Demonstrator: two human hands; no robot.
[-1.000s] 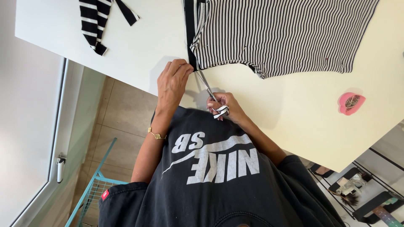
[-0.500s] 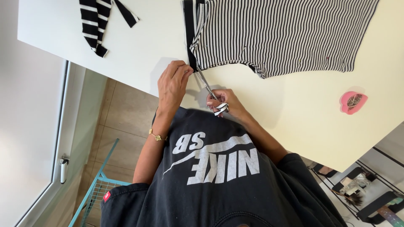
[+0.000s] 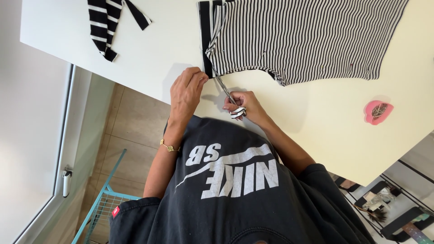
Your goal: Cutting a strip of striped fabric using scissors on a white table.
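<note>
Right hand closed through the handles of scissors, blades running up to the lower edge of the striped fabric; blade tips hard to make out against the stripes. Left hand with fingertips pinched on the fabric's dark corner band, palm side hidden. Fabric flat on the white table, top edge cut off. Striped scraps well apart at upper left, pink pincushion off right.

Pink pincushion, teal wire rack
</note>
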